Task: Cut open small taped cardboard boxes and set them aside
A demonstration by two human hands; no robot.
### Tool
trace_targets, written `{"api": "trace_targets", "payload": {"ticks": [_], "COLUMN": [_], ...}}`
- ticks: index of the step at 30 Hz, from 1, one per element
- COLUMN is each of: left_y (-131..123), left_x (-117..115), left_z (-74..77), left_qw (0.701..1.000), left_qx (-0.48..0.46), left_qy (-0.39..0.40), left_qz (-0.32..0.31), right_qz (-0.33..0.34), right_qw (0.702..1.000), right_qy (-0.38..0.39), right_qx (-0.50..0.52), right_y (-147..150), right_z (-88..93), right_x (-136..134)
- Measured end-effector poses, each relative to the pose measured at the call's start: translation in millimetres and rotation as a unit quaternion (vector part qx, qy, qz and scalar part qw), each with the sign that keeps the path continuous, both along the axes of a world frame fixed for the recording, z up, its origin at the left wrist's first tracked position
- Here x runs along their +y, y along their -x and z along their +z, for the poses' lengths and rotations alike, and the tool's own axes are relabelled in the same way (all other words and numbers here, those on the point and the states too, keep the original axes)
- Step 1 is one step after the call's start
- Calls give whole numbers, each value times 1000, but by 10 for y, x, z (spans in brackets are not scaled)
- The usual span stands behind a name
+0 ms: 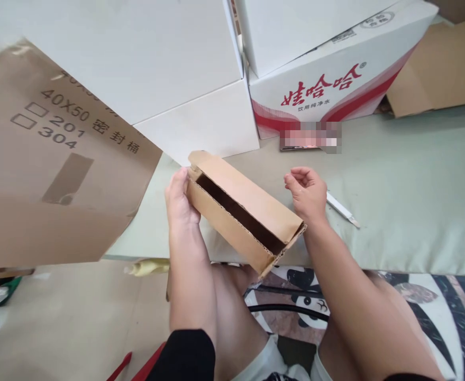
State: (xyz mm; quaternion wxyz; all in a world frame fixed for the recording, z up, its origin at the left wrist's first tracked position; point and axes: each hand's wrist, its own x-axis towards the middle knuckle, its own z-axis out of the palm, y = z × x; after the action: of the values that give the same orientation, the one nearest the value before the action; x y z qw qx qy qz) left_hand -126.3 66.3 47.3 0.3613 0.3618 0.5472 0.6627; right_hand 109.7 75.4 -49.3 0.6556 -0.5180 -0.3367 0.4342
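A small brown cardboard box is tilted over the front edge of the cloth-covered table, with a long dark slot between its top flaps. My left hand grips the box at its far left end, the thumb along the side; its other fingers are mostly hidden behind the cardboard. To the right of the box, my right hand is raised with its fingers curled in, and no object shows in them. Beside the right wrist lies a slim white tool with a pointed end, partly covered by the wrist.
A large brown carton leans in at left. White boxes and a red-and-white water carton stand at the back, another brown carton at far right. A blurred-out packet lies before them. Below the table edge is a yellowish bottle.
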Motion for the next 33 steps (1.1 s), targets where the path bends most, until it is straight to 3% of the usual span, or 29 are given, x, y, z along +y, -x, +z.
{"api": "trace_targets", "payload": {"ticks": [5, 9, 13, 20, 24, 27, 33], "left_y": [-166, -160, -118, -37, -51, -66, -47], "left_x": [-24, -70, -146, -208, -198, -195, -210], "left_z": [39, -33, -155, -136, -150, -168, -191], "left_qw": [1000, 997, 995, 998, 998, 990, 980], "left_qx": [20, 50, 61, 39, -31, -74, -48], "left_qy": [10, 33, 13, 33, -53, -84, -101], "left_qz": [-6, 39, 76, 44, -22, -90, -162], "right_qz": [-48, -56, 59, 267, 354, 382, 315], "right_qw": [996, 988, 965, 853, 791, 755, 761], "right_qy": [-73, -137, -219, -312, -310, -264, -217], "right_qx": [-13, -42, -134, -322, -390, -463, -524], "right_y": [-160, -224, -212, -227, -209, -184, -283], "right_z": [241, 513, 738, 1195, 1435, 1534, 1579], "right_x": [-50, -229, -538, -900, -1073, -1225, -1376]}}
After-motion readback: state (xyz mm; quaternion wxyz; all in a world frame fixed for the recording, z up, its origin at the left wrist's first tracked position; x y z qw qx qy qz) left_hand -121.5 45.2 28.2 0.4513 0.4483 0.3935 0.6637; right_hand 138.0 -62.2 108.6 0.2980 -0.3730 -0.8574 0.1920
